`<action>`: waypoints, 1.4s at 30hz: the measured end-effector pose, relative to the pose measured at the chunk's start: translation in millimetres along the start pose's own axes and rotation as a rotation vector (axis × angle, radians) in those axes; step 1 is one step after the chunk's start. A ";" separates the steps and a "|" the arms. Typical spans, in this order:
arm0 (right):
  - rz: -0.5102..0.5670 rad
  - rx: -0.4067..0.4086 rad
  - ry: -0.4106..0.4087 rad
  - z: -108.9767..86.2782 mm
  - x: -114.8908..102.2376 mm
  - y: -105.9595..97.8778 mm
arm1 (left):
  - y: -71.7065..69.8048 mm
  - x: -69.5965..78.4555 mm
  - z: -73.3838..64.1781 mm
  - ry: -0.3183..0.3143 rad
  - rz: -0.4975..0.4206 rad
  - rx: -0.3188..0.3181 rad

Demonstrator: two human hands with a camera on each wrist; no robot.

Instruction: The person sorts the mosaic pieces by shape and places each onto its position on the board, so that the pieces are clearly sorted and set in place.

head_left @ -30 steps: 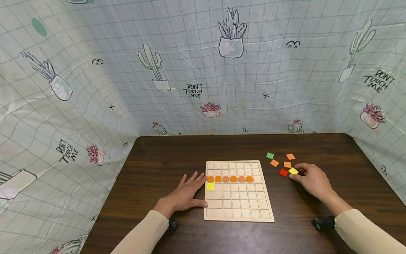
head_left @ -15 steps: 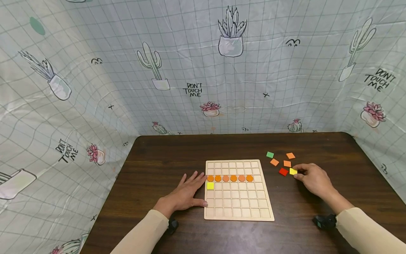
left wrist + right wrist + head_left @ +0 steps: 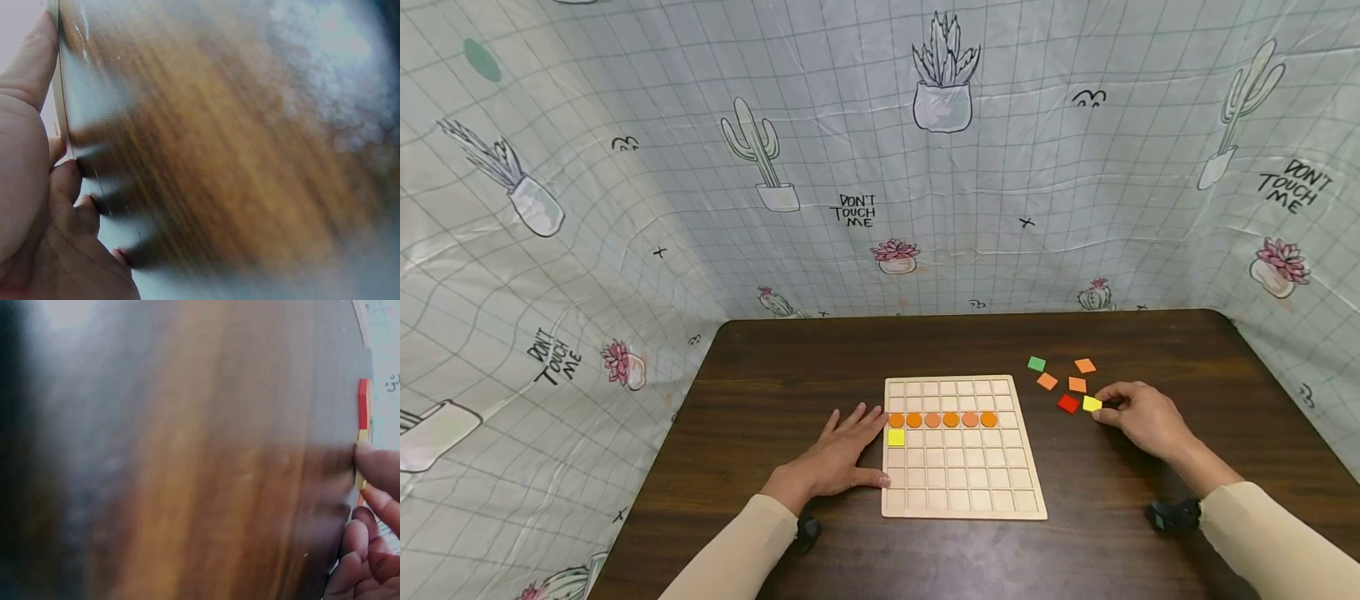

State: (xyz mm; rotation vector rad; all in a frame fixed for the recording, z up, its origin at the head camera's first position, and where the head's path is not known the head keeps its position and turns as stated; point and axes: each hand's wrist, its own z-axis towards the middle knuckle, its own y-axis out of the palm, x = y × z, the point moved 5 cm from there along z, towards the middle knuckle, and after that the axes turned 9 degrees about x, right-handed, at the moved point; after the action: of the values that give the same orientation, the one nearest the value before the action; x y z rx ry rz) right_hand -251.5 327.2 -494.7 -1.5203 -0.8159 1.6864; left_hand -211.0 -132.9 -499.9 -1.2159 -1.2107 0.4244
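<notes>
- while the left hand [image 3: 837, 460] lay spread against the left edge of the board [image 3: 966, 477], the right hand [image 3: 1150, 423] pinched a yellow tile [image 3: 1091, 404] right of it
- from afar i made out a red tile [image 3: 1067, 404] between the yellow tile and the board

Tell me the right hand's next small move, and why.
Probably lift the yellow tile toward the grid board: the right hand pinches it, and on the board a yellow square has a bare cell beside it.
</notes>
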 end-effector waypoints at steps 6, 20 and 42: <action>0.030 0.056 0.016 -2.4 2.7 -1.7 | -0.4 -1.2 -0.2 -0.002 -0.005 0.004; 0.090 0.119 0.041 -6.9 8.6 -3.8 | 1.0 -0.4 -1.0 0.004 -0.006 -0.003; 0.151 0.122 -0.048 -5.9 -26.7 6.1 | -1.4 0.4 -0.5 -0.004 -0.014 0.005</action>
State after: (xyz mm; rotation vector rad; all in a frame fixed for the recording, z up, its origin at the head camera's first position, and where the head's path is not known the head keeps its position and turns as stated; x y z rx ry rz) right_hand -244.8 301.5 -485.9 -1.4937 -0.6235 1.8540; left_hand -210.9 -133.3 -498.5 -1.2026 -1.2199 0.4194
